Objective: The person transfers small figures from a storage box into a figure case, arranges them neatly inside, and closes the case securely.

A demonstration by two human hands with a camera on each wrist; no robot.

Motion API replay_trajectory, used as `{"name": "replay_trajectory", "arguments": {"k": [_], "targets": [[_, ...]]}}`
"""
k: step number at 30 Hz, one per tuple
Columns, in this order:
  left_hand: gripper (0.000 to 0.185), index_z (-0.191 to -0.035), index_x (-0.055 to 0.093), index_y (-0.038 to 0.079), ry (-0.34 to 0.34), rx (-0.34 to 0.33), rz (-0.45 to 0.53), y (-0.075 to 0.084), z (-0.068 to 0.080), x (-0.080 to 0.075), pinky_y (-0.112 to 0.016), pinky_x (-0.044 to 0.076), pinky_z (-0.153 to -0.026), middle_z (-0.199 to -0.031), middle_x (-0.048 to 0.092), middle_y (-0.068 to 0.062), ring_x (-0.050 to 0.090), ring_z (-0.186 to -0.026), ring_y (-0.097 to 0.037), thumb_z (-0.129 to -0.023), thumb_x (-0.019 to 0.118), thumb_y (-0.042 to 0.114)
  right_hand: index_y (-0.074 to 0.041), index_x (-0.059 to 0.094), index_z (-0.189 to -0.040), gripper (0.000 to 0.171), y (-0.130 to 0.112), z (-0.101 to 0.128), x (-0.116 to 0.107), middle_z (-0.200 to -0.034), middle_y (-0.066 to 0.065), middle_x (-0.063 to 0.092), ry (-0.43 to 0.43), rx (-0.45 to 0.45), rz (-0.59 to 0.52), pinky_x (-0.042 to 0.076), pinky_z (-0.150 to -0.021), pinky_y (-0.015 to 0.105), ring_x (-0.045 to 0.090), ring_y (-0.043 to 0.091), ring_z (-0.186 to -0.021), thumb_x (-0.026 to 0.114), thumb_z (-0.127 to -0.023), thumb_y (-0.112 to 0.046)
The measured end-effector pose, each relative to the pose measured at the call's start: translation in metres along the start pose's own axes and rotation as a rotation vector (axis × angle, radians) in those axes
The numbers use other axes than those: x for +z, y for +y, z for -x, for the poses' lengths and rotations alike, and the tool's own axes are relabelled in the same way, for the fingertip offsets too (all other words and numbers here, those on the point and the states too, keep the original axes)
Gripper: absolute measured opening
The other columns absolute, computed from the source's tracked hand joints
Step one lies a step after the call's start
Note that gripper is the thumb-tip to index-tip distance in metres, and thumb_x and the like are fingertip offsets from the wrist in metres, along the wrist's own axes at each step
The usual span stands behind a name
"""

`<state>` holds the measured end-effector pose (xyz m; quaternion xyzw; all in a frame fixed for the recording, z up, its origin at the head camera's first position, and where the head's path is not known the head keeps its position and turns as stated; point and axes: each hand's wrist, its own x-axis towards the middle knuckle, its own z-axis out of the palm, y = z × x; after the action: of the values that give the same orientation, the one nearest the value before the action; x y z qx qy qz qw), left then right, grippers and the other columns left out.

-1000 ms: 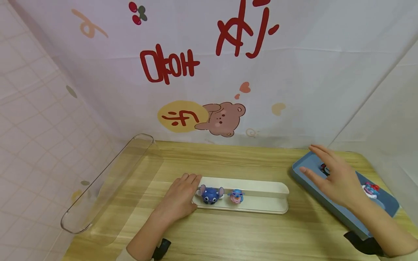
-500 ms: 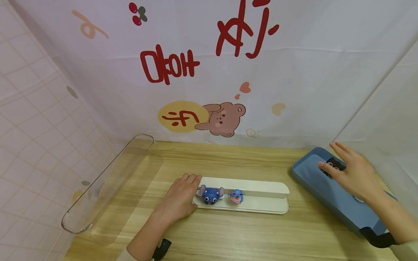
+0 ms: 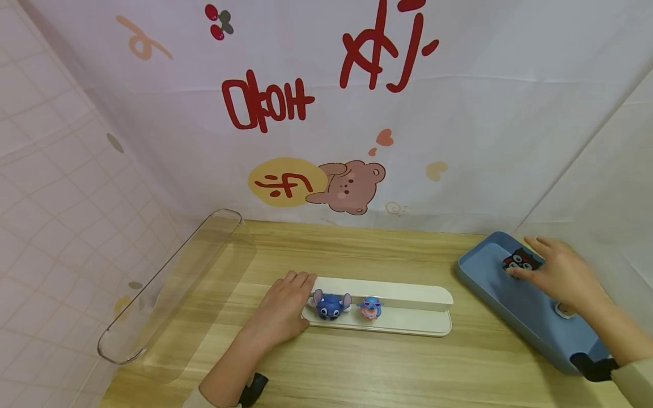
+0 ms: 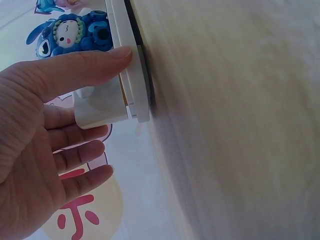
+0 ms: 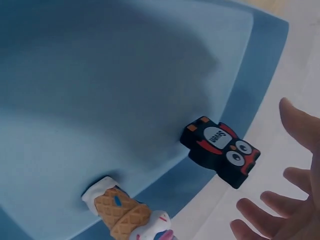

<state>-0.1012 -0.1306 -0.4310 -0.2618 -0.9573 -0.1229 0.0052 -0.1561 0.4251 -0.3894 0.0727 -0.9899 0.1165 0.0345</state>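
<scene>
My left hand [image 3: 298,290] lies flat on the wooden table with its fingers against the left end of a long white tray [image 3: 408,294]. In the left wrist view the thumb [image 4: 85,65] rests along the white tray's edge [image 4: 131,80]. A blue big-eared figure [image 3: 330,305] and a small pink-and-blue figure [image 3: 369,307] stand on that tray. My right hand [image 3: 535,262] hovers with spread fingers [image 5: 295,120] beside a black figure [image 5: 220,150] at the far end of a blue tray [image 3: 490,283]. An ice-cream-cone figure [image 5: 125,210] lies in the blue tray too.
A clear plastic cover [image 3: 168,289] lies along the table's left side by the tiled wall. A printed cloth backdrop [image 3: 326,113] closes the back and right. Bare wood table [image 3: 357,362] stretches in front of the white tray.
My right hand has moved away from me along the blue tray to its far end, next to the black figure. The left hand and the white tray have stayed put.
</scene>
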Motion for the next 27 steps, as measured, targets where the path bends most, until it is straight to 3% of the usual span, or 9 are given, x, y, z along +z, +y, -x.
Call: {"name": "replay_trajectory", "arguments": {"k": [4,8,19,27], "targets": [[0.095,-0.149,0.051,-0.003,0.004,0.0,-0.004,0.0,0.0,0.001,-0.05,0.049,-0.103,-0.139,0.06,-0.013,0.053,-0.124,-0.029,-0.07,0.099,0.019,0.014,0.043,-0.149,0.094,0.005,-0.004,0.003,-0.141,0.046,0.044,-0.024,-0.01,0.017,0.038,-0.09,0.078,0.041,0.068,-0.121,0.085,-0.088,-0.042],[0.095,-0.148,0.051,-0.003,0.011,0.003,-0.007,0.0,0.0,0.001,-0.049,0.049,-0.103,-0.139,0.06,-0.013,0.054,-0.124,-0.029,-0.069,0.099,0.019,0.015,0.05,-0.143,0.086,0.009,-0.005,0.005,-0.134,0.047,0.05,-0.047,-0.003,0.048,0.047,-0.078,0.072,0.053,0.067,-0.108,0.085,-0.087,-0.041],[0.095,-0.149,0.051,-0.003,0.004,-0.001,-0.002,-0.001,0.001,0.001,-0.051,0.048,-0.104,-0.139,0.06,-0.014,0.053,-0.125,-0.03,-0.07,0.099,0.019,0.012,0.061,-0.129,0.057,0.011,-0.007,0.008,-0.118,0.042,0.063,-0.021,-0.009,0.043,0.048,-0.07,0.065,0.06,0.059,-0.098,0.084,-0.085,-0.015],[0.094,-0.15,0.05,-0.002,-0.01,-0.009,-0.004,0.0,0.0,0.0,-0.051,0.048,-0.105,-0.141,0.059,-0.014,0.052,-0.126,-0.03,-0.072,0.097,0.019,0.015,0.059,-0.125,0.048,0.015,-0.01,0.009,-0.116,0.043,0.062,-0.026,-0.009,0.035,0.05,-0.066,0.061,0.063,0.056,-0.09,0.078,-0.086,-0.005]]}}
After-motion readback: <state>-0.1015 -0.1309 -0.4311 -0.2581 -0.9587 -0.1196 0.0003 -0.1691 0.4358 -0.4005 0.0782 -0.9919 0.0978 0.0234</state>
